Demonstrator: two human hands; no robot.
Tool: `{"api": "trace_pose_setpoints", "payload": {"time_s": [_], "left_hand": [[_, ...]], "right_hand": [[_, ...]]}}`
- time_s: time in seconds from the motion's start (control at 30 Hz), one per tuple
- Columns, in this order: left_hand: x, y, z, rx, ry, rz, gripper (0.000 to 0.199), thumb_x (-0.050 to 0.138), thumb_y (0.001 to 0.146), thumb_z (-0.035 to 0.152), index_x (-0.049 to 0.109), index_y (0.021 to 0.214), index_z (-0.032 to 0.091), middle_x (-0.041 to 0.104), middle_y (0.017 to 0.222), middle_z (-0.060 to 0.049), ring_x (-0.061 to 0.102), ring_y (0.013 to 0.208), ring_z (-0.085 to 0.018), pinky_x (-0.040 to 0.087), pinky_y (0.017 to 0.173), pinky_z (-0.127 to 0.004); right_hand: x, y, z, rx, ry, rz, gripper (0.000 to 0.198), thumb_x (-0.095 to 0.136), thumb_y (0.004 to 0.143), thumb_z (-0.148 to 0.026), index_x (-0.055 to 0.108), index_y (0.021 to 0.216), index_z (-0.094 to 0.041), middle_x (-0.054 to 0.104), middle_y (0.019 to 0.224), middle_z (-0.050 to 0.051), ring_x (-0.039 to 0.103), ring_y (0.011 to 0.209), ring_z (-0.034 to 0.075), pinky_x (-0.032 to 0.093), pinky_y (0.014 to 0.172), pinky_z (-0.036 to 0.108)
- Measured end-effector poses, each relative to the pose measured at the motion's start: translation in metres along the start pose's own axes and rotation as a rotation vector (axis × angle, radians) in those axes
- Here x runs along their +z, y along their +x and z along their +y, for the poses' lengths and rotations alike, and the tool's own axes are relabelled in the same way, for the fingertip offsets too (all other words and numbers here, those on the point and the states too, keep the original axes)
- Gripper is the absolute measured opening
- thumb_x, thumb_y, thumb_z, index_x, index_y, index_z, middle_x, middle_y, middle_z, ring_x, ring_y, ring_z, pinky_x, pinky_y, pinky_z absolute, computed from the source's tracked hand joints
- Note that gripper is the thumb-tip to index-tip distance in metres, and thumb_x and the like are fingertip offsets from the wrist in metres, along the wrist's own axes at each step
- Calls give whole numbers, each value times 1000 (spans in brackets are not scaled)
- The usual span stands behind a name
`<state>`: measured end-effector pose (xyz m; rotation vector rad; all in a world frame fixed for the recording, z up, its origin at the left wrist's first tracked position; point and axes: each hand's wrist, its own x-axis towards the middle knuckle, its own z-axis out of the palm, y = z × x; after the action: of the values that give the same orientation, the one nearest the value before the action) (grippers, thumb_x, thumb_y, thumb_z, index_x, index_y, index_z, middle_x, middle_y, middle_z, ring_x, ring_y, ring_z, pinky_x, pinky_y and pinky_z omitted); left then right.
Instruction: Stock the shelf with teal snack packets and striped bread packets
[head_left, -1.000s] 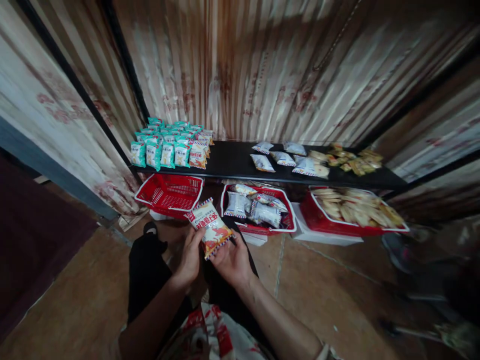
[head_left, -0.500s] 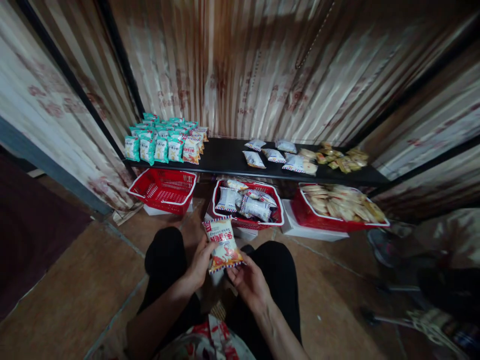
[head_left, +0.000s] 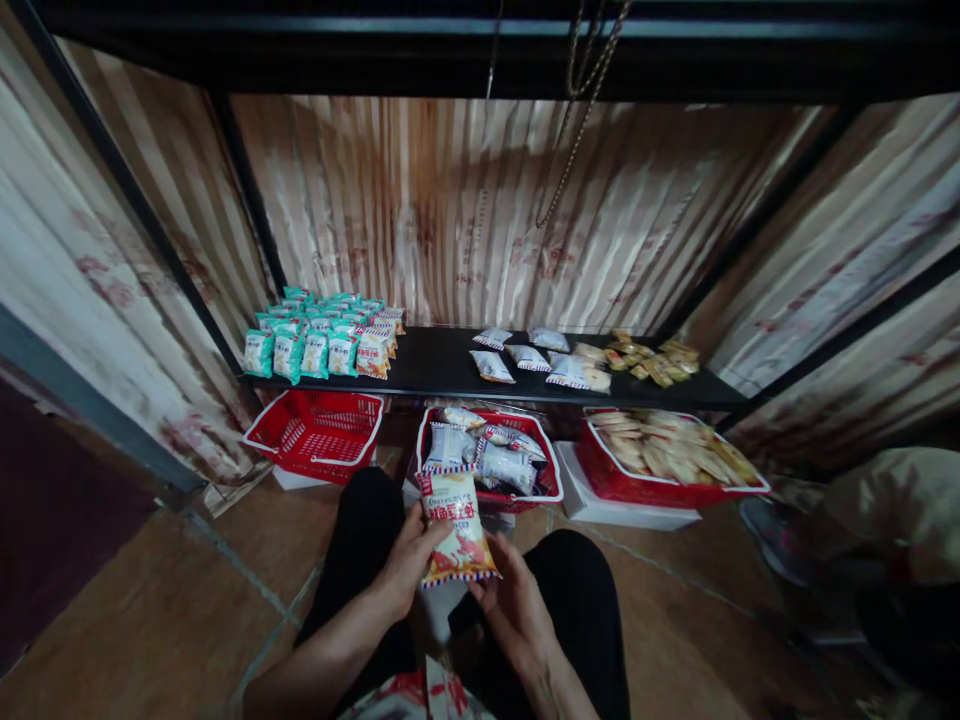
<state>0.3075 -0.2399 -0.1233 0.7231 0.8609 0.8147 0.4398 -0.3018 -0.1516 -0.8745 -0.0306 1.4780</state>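
Observation:
Between my hands, over my lap, is a snack bag (head_left: 456, 530) with red lettering and striped ends, its printed face toward me. My left hand (head_left: 409, 560) grips its left edge, thumb across the front. My right hand (head_left: 517, 600) supports the lower right corner, fingers partly behind the bag. Just beyond it, a red basket (head_left: 553, 475) holds several silvery snack bags (head_left: 506, 465). On the black shelf (head_left: 435, 360), teal snack bags (head_left: 300, 340) stand in rows at the left, beside a row of orange and white bags (head_left: 375, 350).
An empty-looking red basket (head_left: 322, 440) sits at left. Another red basket (head_left: 637, 485) at right is filled with pale flat packets (head_left: 660, 445). Silvery bags (head_left: 529, 357) and small golden packets (head_left: 660, 362) lie on the shelf. Looped cord (head_left: 577, 130) hangs above. A person's leg (head_left: 862, 510) is at far right.
My view has tilted up, bringing the upper shelf edge into sight. The bag stays in my hands and sits more upright, with my right hand closer against its lower right side.

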Motion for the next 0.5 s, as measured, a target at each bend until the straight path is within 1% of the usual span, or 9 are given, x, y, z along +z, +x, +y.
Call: {"api": "trace_pose_setpoints", "payload": {"time_s": [0.07,0.13,0.27,0.33,0.4,0.5], "left_hand": [[-4,9,2,15,-15,12,55,74,65,40,51,109,17,67,104,-10,65,94,-25,48,83,-36],[-8,20,4,30,-6,17,55,74,65,41,51,108,17,67,104,-10,66,91,-25,49,82,-36],[-10,51,12,53,52,-6,56,76,62,44,54,106,17,68,104,-10,65,92,-25,49,82,-35],[-7,67,18,69,99,-32,55,75,63,46,55,106,16,67,106,-10,64,96,-25,49,83,-35],[-1,82,24,83,146,-73,56,74,64,47,56,107,16,66,108,-10,62,100,-25,48,86,-35],[12,101,30,79,189,-172,58,72,66,46,54,112,16,65,112,-11,61,104,-25,47,90,-35]], "right_hand": [[11,5,-7,25,-90,-38,27,67,76,-37,68,96,-19,73,92,3,67,76,16,51,58,23],[24,13,-15,20,-196,-86,37,67,76,-43,66,104,-19,72,98,5,67,84,19,51,66,28],[40,36,-28,-71,-373,-102,44,78,65,-36,65,103,-17,72,95,6,67,86,21,49,81,35],[41,49,-34,-94,-401,-88,46,80,63,-36,66,101,-17,72,95,7,67,87,22,48,84,35],[39,61,-40,-113,-399,-72,45,79,63,-38,66,102,-18,72,97,7,67,91,23,49,84,35],[33,73,-51,-150,-375,-28,44,79,64,-39,66,101,-20,72,99,6,66,95,24,49,84,35]]}}
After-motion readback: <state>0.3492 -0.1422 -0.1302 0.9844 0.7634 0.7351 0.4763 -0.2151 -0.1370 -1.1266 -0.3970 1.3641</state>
